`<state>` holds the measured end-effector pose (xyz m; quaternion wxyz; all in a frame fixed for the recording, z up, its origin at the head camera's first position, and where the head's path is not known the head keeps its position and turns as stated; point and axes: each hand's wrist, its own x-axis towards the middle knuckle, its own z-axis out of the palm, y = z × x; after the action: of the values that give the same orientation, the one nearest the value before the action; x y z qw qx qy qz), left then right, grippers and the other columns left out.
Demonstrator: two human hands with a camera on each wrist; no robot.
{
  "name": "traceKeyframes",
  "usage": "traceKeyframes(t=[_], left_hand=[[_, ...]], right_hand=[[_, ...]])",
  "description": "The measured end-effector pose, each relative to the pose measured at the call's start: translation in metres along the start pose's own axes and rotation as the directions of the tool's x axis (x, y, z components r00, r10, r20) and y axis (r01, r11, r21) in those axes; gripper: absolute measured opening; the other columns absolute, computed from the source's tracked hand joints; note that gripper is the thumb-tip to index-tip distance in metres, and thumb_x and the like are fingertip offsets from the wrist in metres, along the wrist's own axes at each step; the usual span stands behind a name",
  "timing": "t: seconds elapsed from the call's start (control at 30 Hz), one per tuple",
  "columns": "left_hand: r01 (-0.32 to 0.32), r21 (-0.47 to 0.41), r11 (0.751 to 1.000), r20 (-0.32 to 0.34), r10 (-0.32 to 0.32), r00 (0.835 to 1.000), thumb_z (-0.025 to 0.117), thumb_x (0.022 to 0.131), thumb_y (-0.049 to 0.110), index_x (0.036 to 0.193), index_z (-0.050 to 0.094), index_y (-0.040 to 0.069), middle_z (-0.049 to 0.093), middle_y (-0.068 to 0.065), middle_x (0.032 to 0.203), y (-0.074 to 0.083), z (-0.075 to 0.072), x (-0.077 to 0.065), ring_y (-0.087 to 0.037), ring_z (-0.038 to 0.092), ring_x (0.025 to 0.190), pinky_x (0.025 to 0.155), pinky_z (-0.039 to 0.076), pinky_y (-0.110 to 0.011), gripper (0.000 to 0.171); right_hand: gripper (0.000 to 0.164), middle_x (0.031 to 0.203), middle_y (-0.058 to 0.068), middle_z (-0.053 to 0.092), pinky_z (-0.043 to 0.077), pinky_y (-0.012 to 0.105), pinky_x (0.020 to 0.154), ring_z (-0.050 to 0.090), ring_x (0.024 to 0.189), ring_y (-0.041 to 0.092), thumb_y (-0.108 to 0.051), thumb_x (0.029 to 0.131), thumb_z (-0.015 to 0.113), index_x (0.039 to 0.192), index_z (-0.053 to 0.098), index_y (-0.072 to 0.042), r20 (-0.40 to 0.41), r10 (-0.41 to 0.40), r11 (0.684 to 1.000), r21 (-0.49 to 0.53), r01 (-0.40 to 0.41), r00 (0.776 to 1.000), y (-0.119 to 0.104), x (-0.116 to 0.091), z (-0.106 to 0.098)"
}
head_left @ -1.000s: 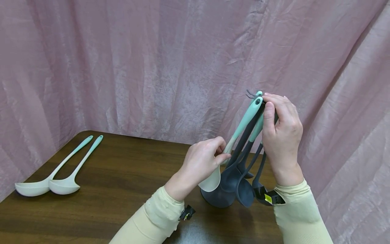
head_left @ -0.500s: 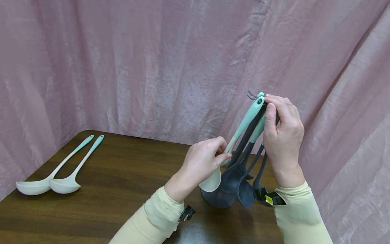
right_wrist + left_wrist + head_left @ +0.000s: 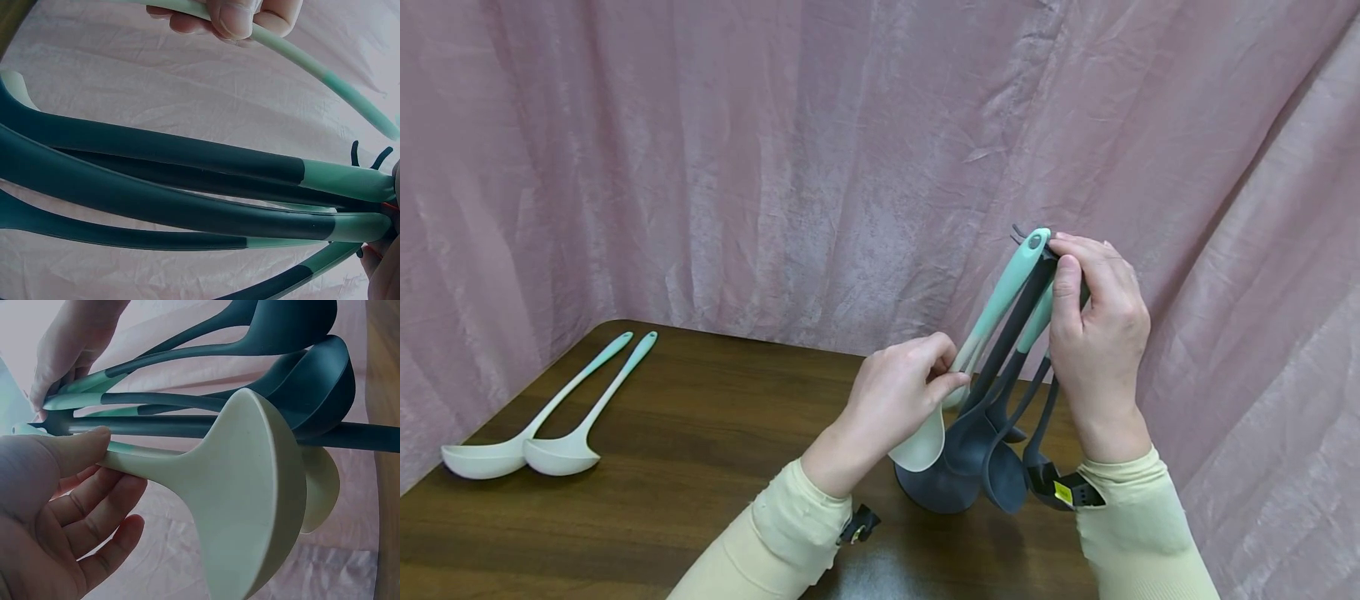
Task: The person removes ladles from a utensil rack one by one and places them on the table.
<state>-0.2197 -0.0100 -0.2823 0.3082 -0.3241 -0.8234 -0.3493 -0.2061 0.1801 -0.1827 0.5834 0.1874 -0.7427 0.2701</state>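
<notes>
My left hand pinches the lower handle of a cream ladle with a mint-green end. The ladle hangs bowl down; its holed tip is close to the top hooks of a dark utensil stand. Whether a hook passes through the hole I cannot tell. At the top of the stand, my right hand grips with thumb and fingers, hiding part of the hooks. Several dark utensils with green ends hang there, among them a dark ladle. Behind the held ladle shows another cream utensil, partly hidden.
Two more cream ladles, a left one and a right one, lie side by side at the left of the brown wooden table. Pink curtains hang behind and to the right of the table.
The held ladle's green tip has risen slightly toward the hooks and now covers the other green tip behind it. Both hands have barely moved.
</notes>
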Motion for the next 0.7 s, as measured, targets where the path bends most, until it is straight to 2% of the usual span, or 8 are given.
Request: traceKeyframes(t=[0.7], left_hand=[[0.012,-0.013,1.0,-0.014,-0.012,1.0,0.083,0.085,0.029,0.083,0.057,0.023,0.055,0.017,0.074,-0.0032,-0.0065,0.0019,0.0,0.05,0.062,0.054,0.041,-0.024,0.027]], right_hand=[[0.029,0.117,0.004,0.072,0.036,0.036,0.111,0.063,0.114,0.025,-0.02,0.103,0.052,0.114,0.075,-0.007,0.003,-0.005,1.0,-0.001,0.005,1.0,0.0042,0.0004,0.0004]])
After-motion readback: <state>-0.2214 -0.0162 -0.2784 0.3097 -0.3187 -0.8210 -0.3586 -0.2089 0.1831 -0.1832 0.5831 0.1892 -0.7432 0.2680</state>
